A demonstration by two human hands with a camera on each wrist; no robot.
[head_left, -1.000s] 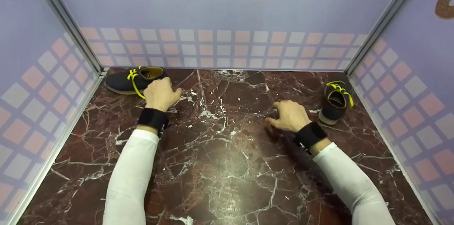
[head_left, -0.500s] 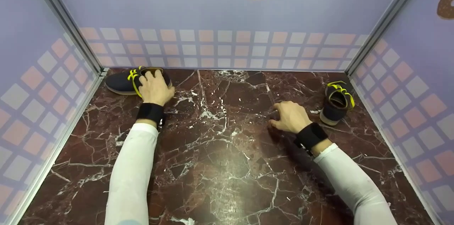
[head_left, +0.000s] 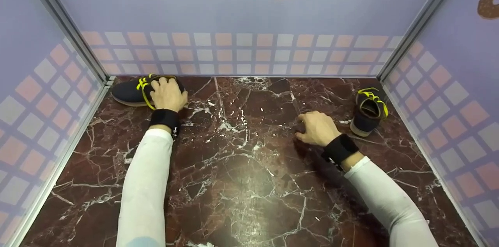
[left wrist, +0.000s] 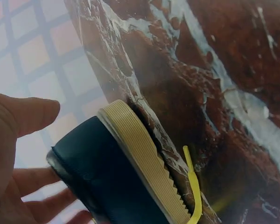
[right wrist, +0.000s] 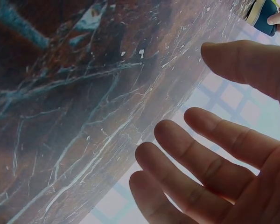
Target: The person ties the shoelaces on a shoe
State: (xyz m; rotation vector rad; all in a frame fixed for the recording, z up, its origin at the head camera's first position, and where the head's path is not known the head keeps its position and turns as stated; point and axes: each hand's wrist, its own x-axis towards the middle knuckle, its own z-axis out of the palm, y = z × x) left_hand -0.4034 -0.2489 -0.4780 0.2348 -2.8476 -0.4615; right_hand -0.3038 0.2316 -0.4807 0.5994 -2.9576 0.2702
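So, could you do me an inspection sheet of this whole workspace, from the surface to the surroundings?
Surface: dark red-brown marbled surface with pale veins and a shiny patch; some white specks, flakes or pattern I can't tell.
Job's things: shoe on the left and shoe on the right, both dark, soles down, with yellow laces.
Clutter: nothing seen beyond the shoes.
Left grip: bare hand over the heel end of the shoe on the left, thumb apart from it; finger contact unclear.
Right grip: bare hand, holding nothing, fingers relaxed, apart from the shoe on the right.
Cables: nothing seen.
Surroundings: lilac back wall and side walls with pink and white squares.
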